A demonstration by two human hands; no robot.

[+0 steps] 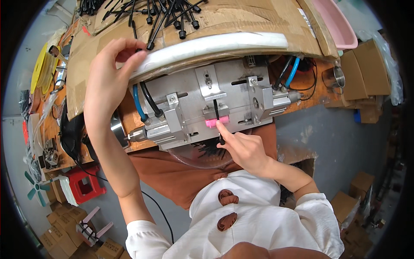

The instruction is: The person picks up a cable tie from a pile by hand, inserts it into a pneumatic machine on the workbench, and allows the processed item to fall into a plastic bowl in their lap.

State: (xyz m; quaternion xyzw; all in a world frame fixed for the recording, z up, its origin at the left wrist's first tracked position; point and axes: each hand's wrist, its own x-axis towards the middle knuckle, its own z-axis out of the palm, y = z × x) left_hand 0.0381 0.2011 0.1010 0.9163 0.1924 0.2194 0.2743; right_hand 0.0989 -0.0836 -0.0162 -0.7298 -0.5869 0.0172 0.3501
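Note:
In front of me is a metal fixture (196, 123) with a pink block (211, 123) at its middle. A thin black rod (216, 108) stretches from the fixture's upper bracket down to the pink block. My right hand (248, 151) presses its index fingertip at the block's near side; its other fingers curl around a dark rod end (221, 139) just below. At upper left, my left hand (108, 77) reaches over a white padded strip (215, 45). Its thumb and index finger close around the capped end of another black rod (134, 29).
Many black capped rods (172, 15) lie on the cardboard (241, 21) beyond the strip. Blue hoses (138, 103) and cylinders flank the fixture. Below its front edge is a clear bowl (194, 157) of black pieces. A metal cup (334, 77) sits at right, a red stool (84, 185) at lower left.

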